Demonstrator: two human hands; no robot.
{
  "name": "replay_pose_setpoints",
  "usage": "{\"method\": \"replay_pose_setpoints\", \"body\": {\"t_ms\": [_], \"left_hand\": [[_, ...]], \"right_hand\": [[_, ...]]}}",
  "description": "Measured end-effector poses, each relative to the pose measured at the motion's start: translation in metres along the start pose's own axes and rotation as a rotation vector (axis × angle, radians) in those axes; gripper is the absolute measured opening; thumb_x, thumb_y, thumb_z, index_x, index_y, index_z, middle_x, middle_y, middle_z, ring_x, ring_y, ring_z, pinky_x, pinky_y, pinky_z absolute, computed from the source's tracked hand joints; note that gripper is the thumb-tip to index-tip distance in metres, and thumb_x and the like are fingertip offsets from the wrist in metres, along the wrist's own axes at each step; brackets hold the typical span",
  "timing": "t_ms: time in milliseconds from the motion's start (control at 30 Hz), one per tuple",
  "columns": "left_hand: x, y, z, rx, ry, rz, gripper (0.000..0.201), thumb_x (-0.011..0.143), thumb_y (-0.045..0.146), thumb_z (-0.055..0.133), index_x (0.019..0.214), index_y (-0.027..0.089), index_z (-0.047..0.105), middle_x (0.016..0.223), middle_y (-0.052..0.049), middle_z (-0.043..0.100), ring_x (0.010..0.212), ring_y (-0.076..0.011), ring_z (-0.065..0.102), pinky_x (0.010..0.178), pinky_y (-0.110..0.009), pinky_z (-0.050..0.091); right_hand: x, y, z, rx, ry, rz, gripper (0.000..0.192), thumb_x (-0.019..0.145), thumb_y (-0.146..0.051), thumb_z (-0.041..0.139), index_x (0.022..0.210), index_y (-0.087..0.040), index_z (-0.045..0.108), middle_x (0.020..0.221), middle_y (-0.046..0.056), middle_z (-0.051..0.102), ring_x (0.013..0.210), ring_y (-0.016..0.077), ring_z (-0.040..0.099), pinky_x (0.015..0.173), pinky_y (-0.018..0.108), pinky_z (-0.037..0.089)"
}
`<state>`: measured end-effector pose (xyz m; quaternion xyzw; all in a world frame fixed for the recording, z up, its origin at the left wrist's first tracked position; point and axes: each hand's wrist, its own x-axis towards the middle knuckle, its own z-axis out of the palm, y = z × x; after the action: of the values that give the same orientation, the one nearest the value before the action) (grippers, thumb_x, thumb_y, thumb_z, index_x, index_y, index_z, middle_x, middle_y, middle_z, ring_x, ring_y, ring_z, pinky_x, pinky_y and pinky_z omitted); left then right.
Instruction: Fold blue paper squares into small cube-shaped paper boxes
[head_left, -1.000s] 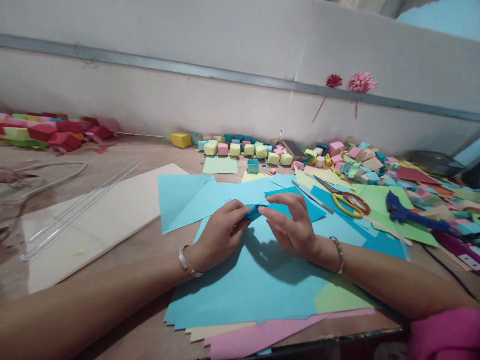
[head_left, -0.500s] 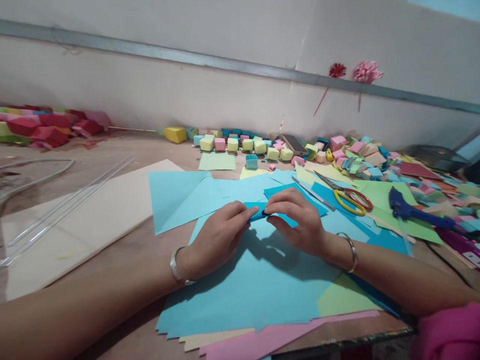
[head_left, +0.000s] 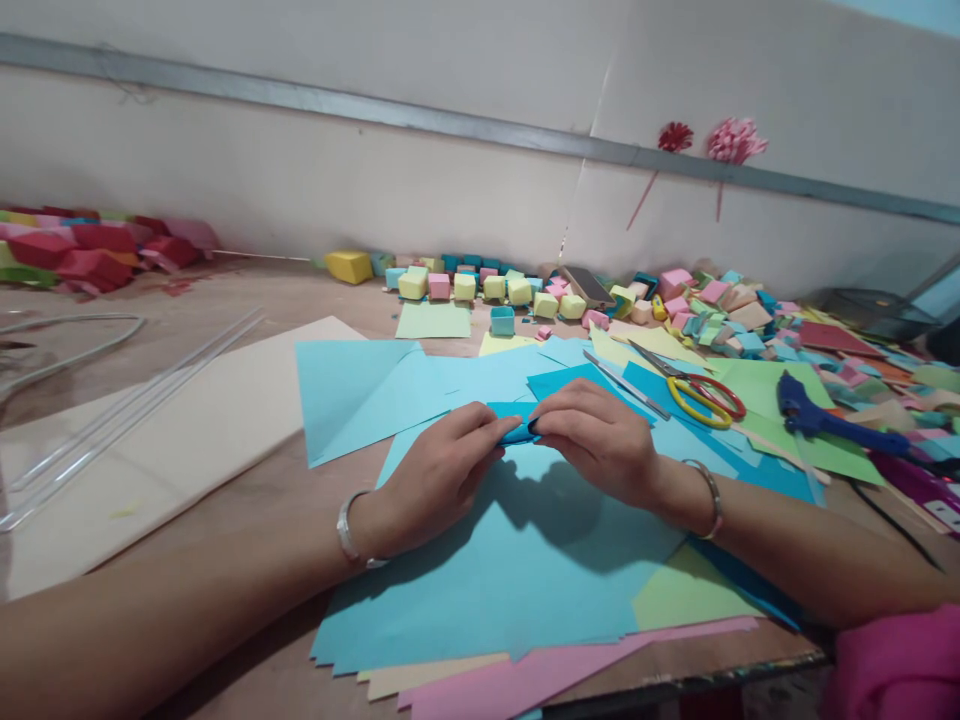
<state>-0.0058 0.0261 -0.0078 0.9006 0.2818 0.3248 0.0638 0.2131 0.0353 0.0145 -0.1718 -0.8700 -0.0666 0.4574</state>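
Small folded blue paper piece [head_left: 516, 424] sits above the blue sheets [head_left: 517, 560] mid-worktop, pinched at both ends. Left hand [head_left: 442, 470] fingers pressed together on its left end; right hand [head_left: 600, 435] pinching the right end. Yellow-handled scissors [head_left: 694, 392] and blue glue gun [head_left: 825, 425] lie to the right.

both hands, left hand [head_left: 439, 475] and right hand [head_left: 600, 440], pinch a small folded blue paper piece [head_left: 516, 428] over light blue paper sheets [head_left: 517, 560] near the wooden table's [head_left: 247, 490] front edge.
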Motion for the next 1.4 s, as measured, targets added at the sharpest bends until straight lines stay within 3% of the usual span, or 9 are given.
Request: {"method": "replay_pose_setpoints", "body": {"t_ms": [167, 367, 467, 700, 833, 1033, 1400], "left_hand": [[0.000, 0.000, -0.001, -0.007, -0.011, 0.007, 0.032, 0.096, 0.014, 0.039, 0.122, 0.017, 0.056, 0.091, -0.007, 0.058, 0.079, -0.0165, 0.053, 0.068, -0.029, 0.049], [0.001, 0.000, -0.001, -0.024, -0.030, 0.017, 0.029, 0.097, 0.016, 0.038, 0.119, 0.017, 0.057, 0.089, -0.006, 0.058, 0.078, -0.0161, 0.052, 0.066, -0.028, 0.046], [0.000, 0.000, -0.002, -0.041, -0.065, -0.012, 0.024, 0.098, 0.019, 0.040, 0.107, 0.015, 0.062, 0.089, -0.007, 0.059, 0.079, -0.0164, 0.053, 0.069, -0.029, 0.047], [-0.001, -0.001, 0.000, -0.026, -0.047, 0.013, 0.023, 0.097, 0.019, 0.041, 0.088, 0.014, 0.062, 0.081, -0.006, 0.058, 0.073, -0.0152, 0.052, 0.064, -0.027, 0.043], [-0.002, 0.001, 0.000, 0.002, -0.030, 0.027, 0.023, 0.097, 0.019, 0.041, 0.087, 0.014, 0.061, 0.080, -0.005, 0.057, 0.071, -0.0151, 0.051, 0.062, -0.026, 0.042], [-0.002, 0.003, 0.001, 0.031, -0.042, 0.051, 0.022, 0.096, 0.018, 0.043, 0.084, 0.015, 0.060, 0.076, -0.003, 0.055, 0.068, -0.0142, 0.049, 0.060, -0.024, 0.040], [-0.001, 0.005, 0.000, 0.026, -0.057, 0.063, 0.024, 0.096, 0.018, 0.041, 0.083, 0.016, 0.061, 0.075, -0.003, 0.055, 0.067, -0.0140, 0.049, 0.059, -0.024, 0.039]], "right_hand": [[0.000, -0.003, -0.002, -0.009, -0.075, -0.040, 0.005, 0.090, -0.016, 0.057, 0.086, -0.019, 0.055, 0.083, 0.008, 0.069, 0.072, 0.0158, 0.060, 0.070, 0.032, 0.051], [0.001, -0.008, -0.004, -0.001, -0.038, -0.013, 0.009, 0.087, -0.017, 0.062, 0.084, -0.019, 0.054, 0.081, 0.008, 0.070, 0.070, 0.0150, 0.061, 0.069, 0.031, 0.051], [0.001, -0.010, -0.005, 0.023, -0.023, 0.010, 0.009, 0.087, -0.018, 0.064, 0.086, -0.019, 0.055, 0.082, 0.007, 0.070, 0.071, 0.0151, 0.061, 0.069, 0.031, 0.052], [0.004, -0.019, -0.006, 0.094, 0.030, 0.229, 0.016, 0.084, -0.018, 0.065, 0.097, -0.020, 0.057, 0.076, 0.002, 0.064, 0.067, 0.0137, 0.057, 0.065, 0.030, 0.050], [0.008, -0.022, -0.008, 0.099, -0.040, 0.206, 0.011, 0.083, -0.018, 0.064, 0.093, -0.019, 0.061, 0.077, 0.004, 0.065, 0.073, 0.0162, 0.057, 0.069, 0.033, 0.050], [0.008, -0.022, -0.008, 0.143, -0.021, 0.248, 0.001, 0.085, -0.018, 0.061, 0.086, -0.019, 0.062, 0.072, 0.003, 0.064, 0.070, 0.0152, 0.056, 0.066, 0.031, 0.048], [0.010, -0.024, -0.010, 0.203, -0.007, 0.211, 0.008, 0.086, -0.016, 0.058, 0.079, -0.020, 0.060, 0.069, 0.003, 0.063, 0.065, 0.0149, 0.055, 0.063, 0.031, 0.046]]}}
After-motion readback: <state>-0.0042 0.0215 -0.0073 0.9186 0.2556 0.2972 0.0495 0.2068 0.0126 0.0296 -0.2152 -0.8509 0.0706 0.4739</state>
